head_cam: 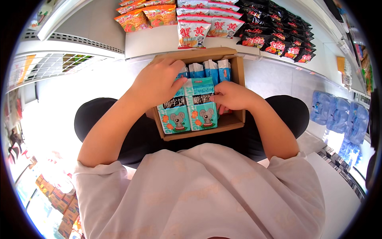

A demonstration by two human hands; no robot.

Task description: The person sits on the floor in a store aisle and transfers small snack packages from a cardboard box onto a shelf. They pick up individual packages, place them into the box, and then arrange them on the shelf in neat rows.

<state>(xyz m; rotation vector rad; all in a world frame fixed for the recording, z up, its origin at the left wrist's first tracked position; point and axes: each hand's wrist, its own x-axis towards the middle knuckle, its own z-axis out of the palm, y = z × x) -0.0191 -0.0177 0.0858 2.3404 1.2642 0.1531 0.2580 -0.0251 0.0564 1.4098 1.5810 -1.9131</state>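
Before me a cardboard box (240,74) holds two teal biscuit packets with a grey cartoon animal, side by side at the front. My left hand (162,79) reaches over the upper part of the left teal packet (176,115), its thumb by the packets' top edges and its fingertips near the blue packs behind. Whether it grips anything is not clear. My right hand (234,95) pinches the right edge of the right teal packet (203,110), thumb on the front. Several blue-and-white packs (211,70) stand along the back of the box.
The box sits between my bent knees, against a white shelf (150,41). On it stand orange snack bags (159,16), white-and-red bags (194,34) and black bags (276,44). Wrapped water bottles (338,113) are at right. A wire rack (59,65) is at left; cartons (61,200) lie lower left.
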